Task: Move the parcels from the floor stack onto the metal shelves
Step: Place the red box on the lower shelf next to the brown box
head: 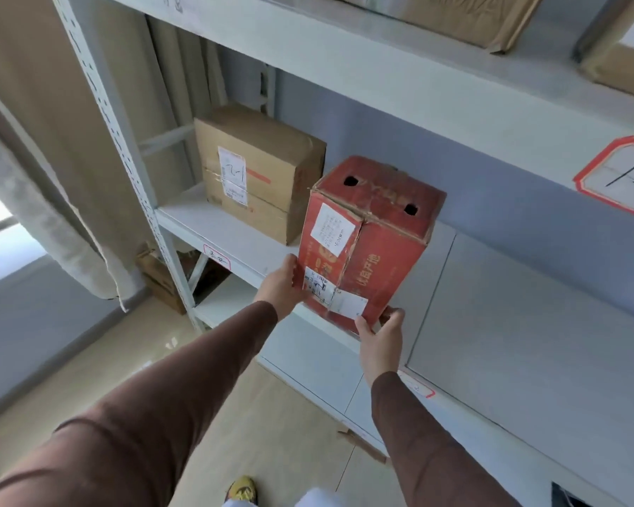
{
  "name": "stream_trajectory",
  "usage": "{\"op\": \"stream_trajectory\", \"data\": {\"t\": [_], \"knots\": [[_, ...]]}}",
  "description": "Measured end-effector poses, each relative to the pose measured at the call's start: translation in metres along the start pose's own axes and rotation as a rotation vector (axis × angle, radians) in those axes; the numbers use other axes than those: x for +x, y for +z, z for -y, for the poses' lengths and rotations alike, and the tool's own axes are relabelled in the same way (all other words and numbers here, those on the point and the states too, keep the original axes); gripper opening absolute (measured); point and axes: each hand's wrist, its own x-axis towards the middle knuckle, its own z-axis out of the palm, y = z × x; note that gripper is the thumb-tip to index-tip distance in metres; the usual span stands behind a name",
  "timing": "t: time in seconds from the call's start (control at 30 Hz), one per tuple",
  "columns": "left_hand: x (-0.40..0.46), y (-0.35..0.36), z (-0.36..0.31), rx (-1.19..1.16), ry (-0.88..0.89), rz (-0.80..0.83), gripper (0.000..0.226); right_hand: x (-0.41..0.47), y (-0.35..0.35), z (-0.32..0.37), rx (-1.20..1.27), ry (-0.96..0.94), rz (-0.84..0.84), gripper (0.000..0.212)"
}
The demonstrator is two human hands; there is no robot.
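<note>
A red cardboard parcel (370, 243) with white labels stands upright at the front edge of the middle metal shelf (509, 323). My left hand (284, 283) holds its lower left side, thumb on the front face. My right hand (381, 338) grips its bottom right corner, thumb on the front and fingers curled round the side. A brown parcel (257, 170) with a white label sits on the same shelf just to the left and further back.
The shelf to the right of the red parcel is bare. Above, an upper shelf (418, 89) carries brown parcels (465, 16). The perforated upright post (125, 155) stands at left beside a curtain (33, 140). Another box (162, 283) lies low down behind the post.
</note>
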Motion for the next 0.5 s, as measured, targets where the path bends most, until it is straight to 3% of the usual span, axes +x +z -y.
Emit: {"op": "stream_trajectory", "data": {"t": [0.27, 0.5], "knots": [[0.025, 0.002, 0.007, -0.066, 0.007, 0.075, 0.060, 0.019, 0.009, -0.012, 0.063, 0.034, 0.055, 0.038], [0.014, 0.013, 0.004, -0.216, 0.014, 0.015, 0.093, 0.028, 0.006, -0.018, 0.185, -0.004, 0.123, 0.086]]}}
